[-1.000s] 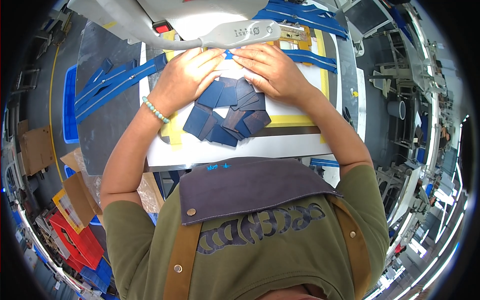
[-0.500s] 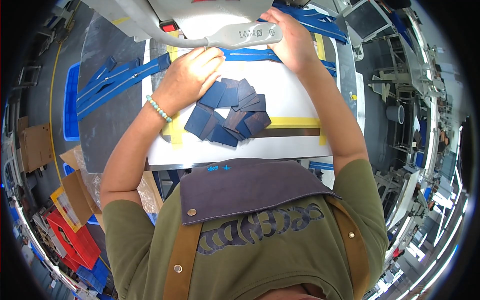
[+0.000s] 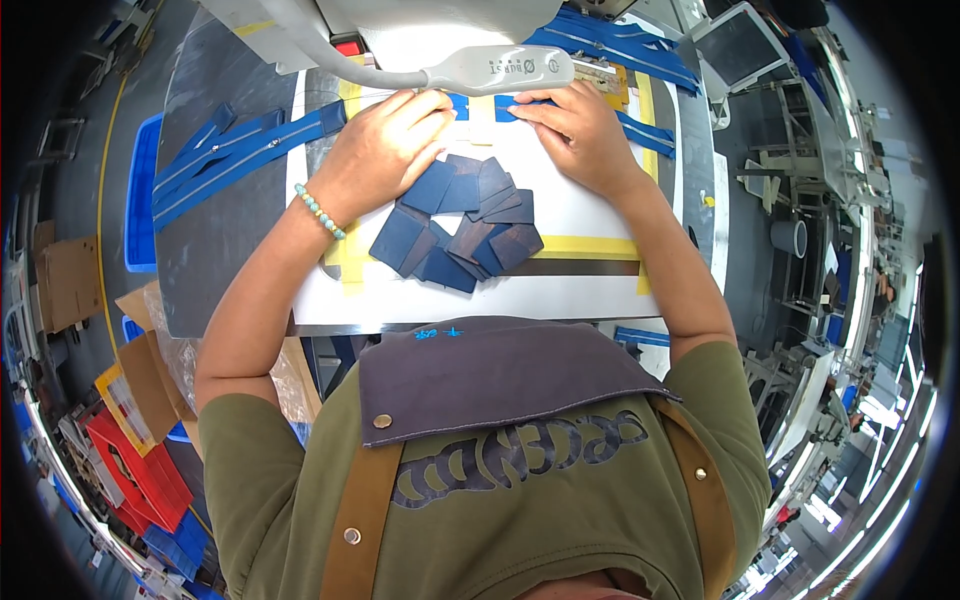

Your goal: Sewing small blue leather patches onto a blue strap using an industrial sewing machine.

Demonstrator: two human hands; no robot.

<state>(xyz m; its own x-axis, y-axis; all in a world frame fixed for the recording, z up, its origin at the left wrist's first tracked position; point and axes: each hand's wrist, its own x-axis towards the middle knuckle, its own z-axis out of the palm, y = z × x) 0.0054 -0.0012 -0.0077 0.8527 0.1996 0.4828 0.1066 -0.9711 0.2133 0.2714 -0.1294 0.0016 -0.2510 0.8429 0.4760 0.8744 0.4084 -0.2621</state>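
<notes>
A long blue zipper strip [image 3: 505, 108] lies crosswise under the lamp head, close to the machine. My left hand [image 3: 385, 145], a beaded bracelet on its wrist, pinches the strip at the left with curled fingers. At the right, the thumb and index finger of my right hand [image 3: 583, 130] press on the same strip. Between the hands a pale yellowish piece [image 3: 481, 110] crosses the strip; its kind is unclear. Nearer to me, dark blue fabric patches [image 3: 440, 265] lie in a loose, overlapping ring on the white sheet [image 3: 560, 300].
A grey gooseneck lamp [image 3: 500, 68] hangs low over the hands, in front of a white machine body [image 3: 430, 30]. More blue zipper strips [image 3: 250, 150] lie at the left, and another bundle [image 3: 610, 38] at the far right. Yellow tape [image 3: 580, 246] marks the sheet. A blue bin [image 3: 144, 200] stands left.
My right hand has come back toward me from beside the machine and now rests on the strip. The pale piece now shows between the hands. My left hand has barely moved.
</notes>
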